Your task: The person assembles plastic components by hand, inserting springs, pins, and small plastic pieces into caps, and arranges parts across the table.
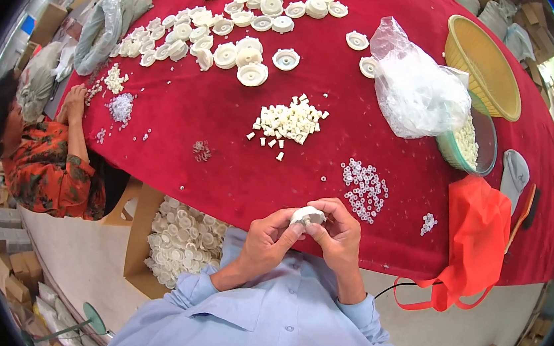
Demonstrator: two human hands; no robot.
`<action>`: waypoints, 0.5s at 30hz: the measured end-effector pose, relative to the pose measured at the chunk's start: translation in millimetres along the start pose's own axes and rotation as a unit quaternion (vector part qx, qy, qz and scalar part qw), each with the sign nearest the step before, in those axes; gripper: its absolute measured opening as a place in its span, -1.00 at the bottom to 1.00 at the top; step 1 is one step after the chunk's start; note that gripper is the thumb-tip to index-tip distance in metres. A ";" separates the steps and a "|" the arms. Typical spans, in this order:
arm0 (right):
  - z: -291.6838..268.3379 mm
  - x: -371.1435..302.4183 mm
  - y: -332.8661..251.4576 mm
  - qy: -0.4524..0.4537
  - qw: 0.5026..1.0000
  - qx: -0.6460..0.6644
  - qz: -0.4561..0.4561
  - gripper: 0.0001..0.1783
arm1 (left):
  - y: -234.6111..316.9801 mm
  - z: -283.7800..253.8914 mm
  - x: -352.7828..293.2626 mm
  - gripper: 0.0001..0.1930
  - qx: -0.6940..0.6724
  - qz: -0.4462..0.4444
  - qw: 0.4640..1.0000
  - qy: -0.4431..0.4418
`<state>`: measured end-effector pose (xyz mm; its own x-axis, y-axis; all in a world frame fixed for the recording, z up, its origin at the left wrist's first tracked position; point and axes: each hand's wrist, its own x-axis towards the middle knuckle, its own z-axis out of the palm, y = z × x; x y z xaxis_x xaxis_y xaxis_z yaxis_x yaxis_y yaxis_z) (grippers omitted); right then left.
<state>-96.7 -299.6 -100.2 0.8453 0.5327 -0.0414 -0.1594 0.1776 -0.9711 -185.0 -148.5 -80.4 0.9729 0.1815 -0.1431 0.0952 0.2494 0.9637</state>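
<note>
Hands meet at 6 o'clock in the head view, just off the near edge of the desk (215, 117), which is draped in red cloth. The left hand (269, 238) and the right hand (339, 236) are both closed around one small round white plastic disc (307, 216), fingertips pinching it from either side above the person's light blue shirt. On the cloth just beyond the hands, toward 1 o'clock, lies a scatter of tiny clear plastic rings (364, 188). Straight ahead at 12 o'clock sits a heap of small cream plastic blocks (289, 122), and farther out, from 11 to 12 o'clock, a wide spread of round white plastic caps (237, 29). At 2 o'clock a crumpled clear plastic bag (415, 86) rests against a green bowl (486, 143) holding small white pieces, with a yellow woven basket (484, 59) behind it. An orange cloth bag (477, 239) hangs over the desk edge at 3 o'clock. At 8 o'clock, below the desk edge, an open brown cardboard box (142, 227) is filled with more white discs. A second person in a red patterned top (48, 164) sits at 9 o'clock, a hand on the cloth near small piles of white parts.
</note>
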 end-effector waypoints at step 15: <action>5.9 4.4 0.8 0.001 0.999 0.001 -0.043 -0.64 | 0.2 4.1 0.9 -0.65 -0.013 0.005 1.000 0.024</action>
<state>-96.1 -292.3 -99.8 0.8570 0.5136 0.0411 -0.0873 0.2233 -0.9708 -183.2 -152.1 -79.4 0.9625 0.2291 -0.1451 0.0798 0.2722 0.9589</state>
